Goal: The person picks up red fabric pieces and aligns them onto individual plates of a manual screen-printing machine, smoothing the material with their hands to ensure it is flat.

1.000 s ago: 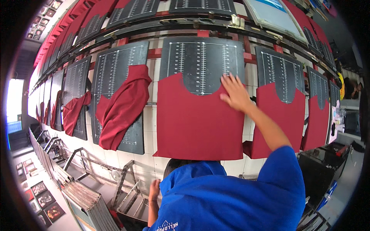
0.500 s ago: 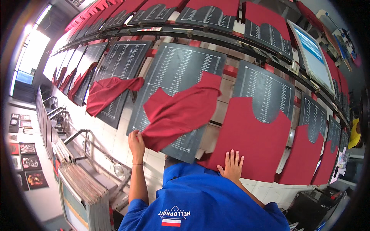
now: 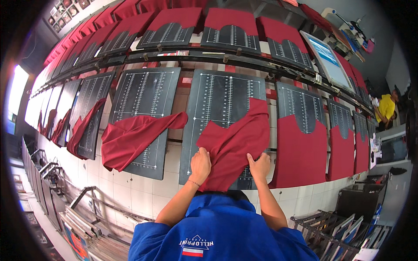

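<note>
A creased maroon fabric panel (image 3: 235, 143) lies askew over a dark printing board (image 3: 217, 102) marked with white ruler lines. My left hand (image 3: 201, 166) is closed on its left edge, near the board's lower part. At the opposite edge my right hand (image 3: 260, 166) grips the same cloth, thumb toward the middle; the exact pinch is partly hidden. To the right, a maroon panel with a curved neck cutout (image 3: 300, 154) is laid flat on its board. On the left, a bunched maroon panel (image 3: 130, 141) lies folded across another ruled board (image 3: 141, 100).
Behind a black rail (image 3: 196, 58), a second row of boards carries maroon panels (image 3: 174, 19). A framed screen (image 3: 324, 56) stands at the upper right. Stacked frames (image 3: 96, 243) are at lower left, a rack of frames (image 3: 339, 230) at lower right. A person in yellow (image 3: 385, 106) is far right.
My right hand has left the flat panel on the right and taken hold of the creased panel. My left hand has shifted along that panel's left side. The view has swung too.
</note>
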`<action>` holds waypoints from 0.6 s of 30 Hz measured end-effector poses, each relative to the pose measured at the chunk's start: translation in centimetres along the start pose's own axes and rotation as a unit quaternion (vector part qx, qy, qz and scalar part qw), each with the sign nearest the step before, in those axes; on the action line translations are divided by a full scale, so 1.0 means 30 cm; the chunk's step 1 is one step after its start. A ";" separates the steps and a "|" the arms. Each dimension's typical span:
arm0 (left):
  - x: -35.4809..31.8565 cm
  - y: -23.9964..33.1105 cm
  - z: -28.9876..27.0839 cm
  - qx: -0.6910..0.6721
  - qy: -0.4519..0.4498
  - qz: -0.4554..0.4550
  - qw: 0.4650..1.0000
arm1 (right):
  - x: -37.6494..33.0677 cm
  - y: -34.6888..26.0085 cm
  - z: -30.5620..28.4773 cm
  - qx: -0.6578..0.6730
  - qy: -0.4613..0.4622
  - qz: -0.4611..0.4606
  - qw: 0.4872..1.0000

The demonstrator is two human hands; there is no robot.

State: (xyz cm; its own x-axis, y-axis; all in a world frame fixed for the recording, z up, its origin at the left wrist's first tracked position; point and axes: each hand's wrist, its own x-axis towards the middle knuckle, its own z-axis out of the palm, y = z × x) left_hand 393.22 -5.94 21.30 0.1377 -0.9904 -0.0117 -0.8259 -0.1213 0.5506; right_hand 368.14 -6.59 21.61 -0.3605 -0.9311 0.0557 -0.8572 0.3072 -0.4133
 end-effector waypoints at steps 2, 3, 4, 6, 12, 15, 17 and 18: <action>0.023 0.000 -0.017 0.034 -0.021 0.007 0.999 | 0.012 0.037 0.037 0.045 -0.065 0.012 0.997; 0.043 -0.023 0.014 0.053 -0.022 0.033 0.998 | 0.022 0.061 0.048 0.068 -0.099 0.014 0.993; 0.052 -0.026 0.012 0.074 -0.023 0.055 0.996 | 0.019 0.061 0.046 0.195 -0.089 0.016 0.977; 0.050 -0.020 0.014 0.055 -0.033 0.037 0.997 | -0.029 0.084 0.023 0.544 -0.114 0.204 0.806; 0.210 -0.168 -0.256 -0.378 0.113 -0.001 0.919 | -0.050 0.260 -0.173 0.687 -0.122 0.223 0.681; 0.420 0.000 -0.524 -0.595 0.050 0.020 0.802 | 0.039 0.031 -0.518 0.754 -0.078 0.187 0.625; 0.451 0.196 -0.543 -0.692 -0.019 0.025 0.722 | 0.132 0.101 -0.465 0.814 -0.198 0.071 0.542; 0.430 0.212 -0.508 -0.681 -0.066 0.009 0.729 | 0.171 0.124 -0.437 0.831 -0.263 0.006 0.491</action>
State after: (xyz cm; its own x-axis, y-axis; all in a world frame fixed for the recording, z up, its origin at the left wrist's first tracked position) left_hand 398.09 -18.47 37.37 0.0051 -0.9996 -0.0261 0.4943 -0.0202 0.8690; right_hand 358.28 -7.63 32.28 0.1574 -0.9874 -0.0169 0.7840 0.1354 -0.6058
